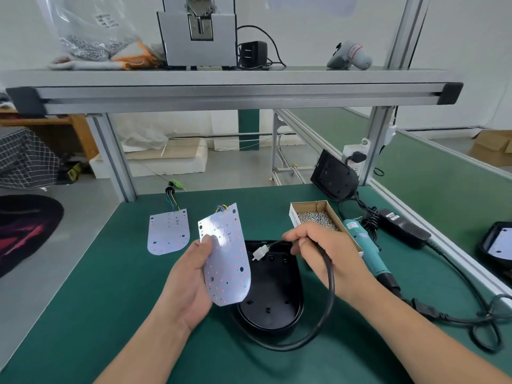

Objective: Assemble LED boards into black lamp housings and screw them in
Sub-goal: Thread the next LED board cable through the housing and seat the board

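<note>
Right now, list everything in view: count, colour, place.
mat: one, green, bench top
housing: one, black, mat centre
held board: one, white, raised left of housing
loose board: one, white, mat left
cable: one, black, looped round housing front
connector: one, white, cable end, over housing
screw box: one, brown, mat, right of centre
screwdriver: one, teal, right of screw box
adapter: one, black, mat right
rear housing: one, black, propped at mat's back
edge housing: one, black, far right, board inside
shelf: one, grey, overhead
machine: one, grey, shelf centre
screw bag: one, clear, shelf left
left hand: holds held board
right hand: grips cable
</note>
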A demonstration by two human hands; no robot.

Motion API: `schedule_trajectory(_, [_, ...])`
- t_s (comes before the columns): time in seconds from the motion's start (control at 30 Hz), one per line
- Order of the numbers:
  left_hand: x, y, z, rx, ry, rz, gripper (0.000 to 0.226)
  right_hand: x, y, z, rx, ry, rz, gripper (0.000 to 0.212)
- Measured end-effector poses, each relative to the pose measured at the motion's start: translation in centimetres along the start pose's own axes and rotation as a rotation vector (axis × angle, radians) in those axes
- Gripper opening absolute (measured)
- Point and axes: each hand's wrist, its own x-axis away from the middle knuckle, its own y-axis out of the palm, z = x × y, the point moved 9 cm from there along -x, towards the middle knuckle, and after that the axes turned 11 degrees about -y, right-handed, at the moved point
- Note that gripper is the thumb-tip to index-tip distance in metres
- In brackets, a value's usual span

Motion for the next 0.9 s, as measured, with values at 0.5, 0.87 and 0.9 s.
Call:
schedule_trajectory(0.5, [0.2,1.7,-0.4,-0.108,0.054,-0.06,0.019,-0.5,1.0,-2.0,-0.053,-0.095,-0.11,0.024])
schedule_trajectory(0.87, [0.7,1.9,1.1,-0.121,0.179,0.008,0.039,-1.9,1.0,-0.1,-0.127,0.077,0.142,0.017])
schedule_trajectory(0.9, [0.8,2.1,1.3,-0.114,0.189,0.0,0.041,-1.9,0.9,0.1,-0.184,0.092,0.164,0.017])
